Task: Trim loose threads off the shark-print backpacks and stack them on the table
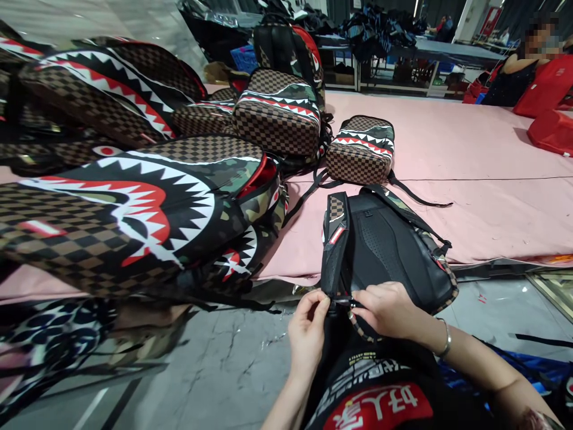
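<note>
A backpack (394, 245) lies at the pink table's near edge, its black padded back facing up. One of its shoulder straps (335, 245) runs down its left side toward me. At the lower end of that strap, my left hand (308, 325) pinches the dark strap end between thumb and fingers. My right hand (387, 307) is closed on the same strap end from the other side, close to the backpack's bottom edge. A short dark piece, perhaps a buckle, shows between the fingertips; its details are too small to make out. A checkered loop hangs below my right hand.
Several checkered shark-mouth backpacks (188, 197) are heaped on the left of the pink table (483, 215). A smaller one (362, 149) lies just beyond mine. At the far right a person (510, 77) is beside red bags (548, 89). Grey floor (215, 370) shows below.
</note>
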Demonstrator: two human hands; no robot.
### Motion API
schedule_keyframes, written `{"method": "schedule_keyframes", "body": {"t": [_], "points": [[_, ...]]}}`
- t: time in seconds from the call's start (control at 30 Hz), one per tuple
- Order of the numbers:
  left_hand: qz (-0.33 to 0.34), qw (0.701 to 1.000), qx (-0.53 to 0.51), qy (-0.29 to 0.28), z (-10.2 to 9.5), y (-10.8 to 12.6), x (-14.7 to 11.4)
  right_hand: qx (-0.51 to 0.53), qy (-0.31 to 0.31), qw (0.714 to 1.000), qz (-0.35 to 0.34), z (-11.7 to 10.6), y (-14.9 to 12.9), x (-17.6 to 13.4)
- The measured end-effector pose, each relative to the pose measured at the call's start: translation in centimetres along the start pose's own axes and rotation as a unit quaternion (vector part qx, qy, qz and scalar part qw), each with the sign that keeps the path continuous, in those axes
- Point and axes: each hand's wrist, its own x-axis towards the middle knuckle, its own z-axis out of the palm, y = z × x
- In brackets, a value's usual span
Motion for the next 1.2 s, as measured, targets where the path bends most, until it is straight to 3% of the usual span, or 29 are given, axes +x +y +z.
{"method": "schedule_keyframes", "body": {"t": [0.2, 0.43, 0.73, 0.83, 0.9, 0.97, 1.03, 1.1, 1.2], "points": [[0.021, 0.999, 0.024, 0.02, 0.2, -0.3, -0.2, -0.047, -0.03, 0.998, -0.017, -1.3, -0.7, 0.7], [-0.116, 0.982, -0.145, 0.032, 0.8, 0.8, -0.2, 0.047, -0.032, 0.998, 0.019, -0.1, 0.3, 0.7], [-0.115, 0.984, -0.135, 0.034, 0.8, 1.0, -0.6, 0.014, -0.091, 0.996, -0.017, -0.9, 0.2, 2.6], [-0.146, 0.971, -0.184, 0.035, 0.6, 1.2, -0.5, 0.043, -0.069, 0.997, -0.015, -0.7, 0.5, 2.2], [-0.178, 0.95, -0.253, 0.032, 0.4, 1.4, -0.3, 0.122, -0.025, 0.992, 0.003, -0.3, 1.0, 1.8], [-0.196, 0.93, -0.31, 0.024, 0.2, 1.5, -0.1, 0.233, 0.033, 0.971, 0.052, 0.4, 1.6, 1.6], [-0.193, 0.925, -0.326, 0.014, 0.2, 1.5, -0.1, 0.336, 0.081, 0.931, 0.121, 1.4, 2.0, 1.9], [-0.174, 0.936, -0.306, 0.004, 0.4, 1.3, -0.4, 0.415, 0.096, 0.888, 0.177, 2.8, 2.0, 2.6], [-0.117, 0.966, -0.231, 0.001, 0.9, 0.8, -1.3, 0.498, 0.069, 0.842, 0.196, 4.6, 1.3, 4.2]]}}
